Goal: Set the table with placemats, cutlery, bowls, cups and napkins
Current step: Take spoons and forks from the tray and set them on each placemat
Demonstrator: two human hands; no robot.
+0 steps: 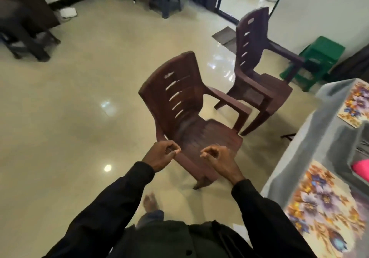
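Placemats, 2 of them, lie on the grey-clothed table (299, 148) at the right: near placemat (323, 207), far placemat (355, 106). Left hand (162, 155) and right hand (218, 158) hover with fingers curled, empty, above a brown chair (189, 122).

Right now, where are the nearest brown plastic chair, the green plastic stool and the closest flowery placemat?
Nearest brown plastic chair (209, 136): head view, on its seat.
Green plastic stool (327, 47): head view, on its top.
Closest flowery placemat (323, 207): head view, on its printed middle.
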